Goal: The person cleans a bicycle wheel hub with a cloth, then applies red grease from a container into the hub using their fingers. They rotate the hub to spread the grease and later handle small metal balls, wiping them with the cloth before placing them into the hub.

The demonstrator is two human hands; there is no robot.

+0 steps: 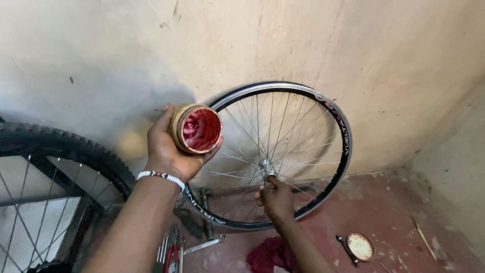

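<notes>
Far left: knobby tyre [60, 146] on a second wheel, cut off by the left and bottom edges, only part of its spokes visible. Left hand [169, 149] is up in front of the wall [101, 60], wrapped around an open tub [197, 129], mouth tilted toward the camera, red greasy stuff inside (can't tell how full). Beaded bracelet [161, 177] on that wrist.

Bottom edge of the floor, left of centre: a heap of tools [174, 247], pliers with red grips and a spanner [204, 245], partly cut off and hard to separate. Red rag [270, 255] just beside them, mostly behind the right forearm.

Centre: bare rim wheel [275, 154] with no tyre, upright on the floor [394, 212], leaning on the wall. Right hand [275, 197] is at the hub [267, 167], fingers pinched around the axle end; what exactly they grip is hidden by the hand.

Right of that on the floor: a round lid [360, 246], well apart from the wheel. A thin stick [423, 237] lies near the right wall.
</notes>
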